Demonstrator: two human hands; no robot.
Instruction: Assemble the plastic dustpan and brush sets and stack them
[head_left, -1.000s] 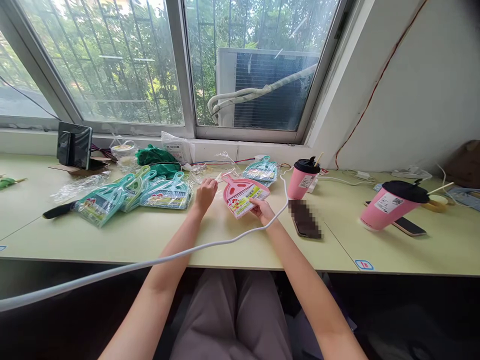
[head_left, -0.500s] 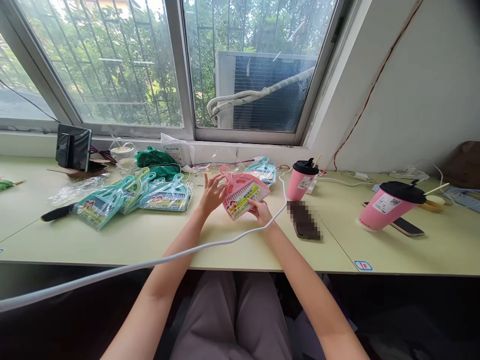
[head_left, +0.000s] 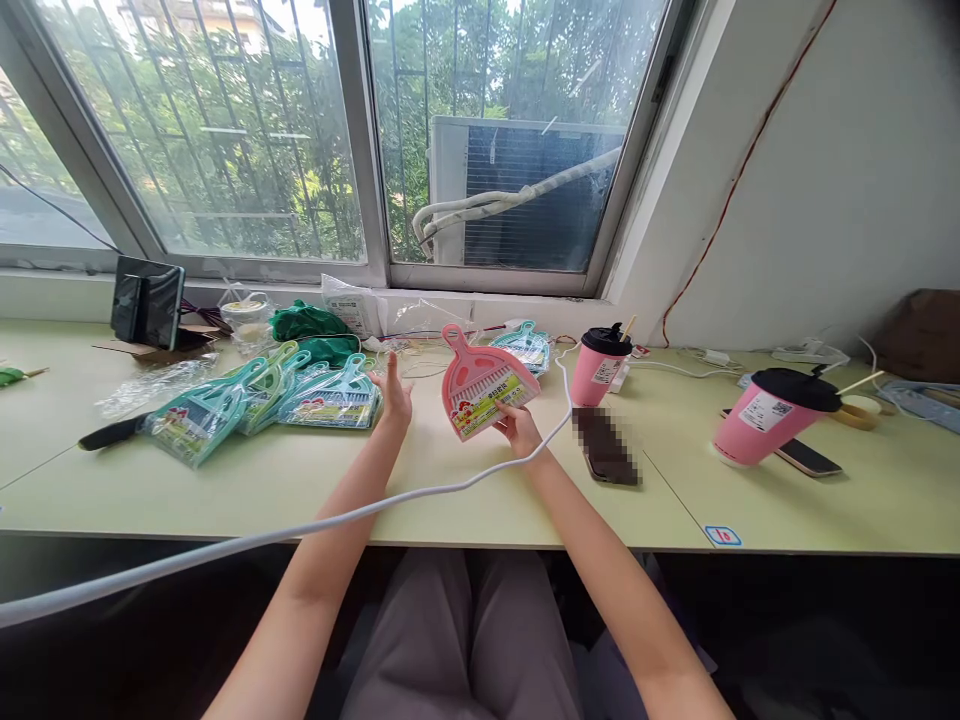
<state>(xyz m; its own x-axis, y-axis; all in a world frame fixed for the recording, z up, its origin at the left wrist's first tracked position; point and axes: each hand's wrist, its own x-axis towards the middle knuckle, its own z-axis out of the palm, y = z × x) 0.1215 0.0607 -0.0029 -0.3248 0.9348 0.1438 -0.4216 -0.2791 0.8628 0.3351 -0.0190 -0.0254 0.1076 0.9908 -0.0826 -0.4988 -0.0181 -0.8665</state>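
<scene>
My right hand [head_left: 516, 425] grips the lower edge of a pink mini dustpan and brush set [head_left: 480, 381] with a colourful label, holding it tilted up off the pale green desk [head_left: 450, 480]. My left hand [head_left: 394, 395] hovers just left of it with fingers spread, holding nothing. A pile of teal dustpan sets [head_left: 262, 395] in clear wrappers lies to the left. Another teal set [head_left: 523, 345] lies behind the pink one.
A white cable [head_left: 300, 525] runs across my forearms. Two pink cups with black lids [head_left: 598, 364] [head_left: 765, 415] stand at right, with a dark phone [head_left: 604, 450] between. A black device [head_left: 146, 297], green cloth [head_left: 307, 325] and plastic bags [head_left: 420, 320] line the windowsill side.
My right hand has lifted the pink set from lying on the desk to tilted upright. My left hand let go of its handle and moved away to the left, open.
</scene>
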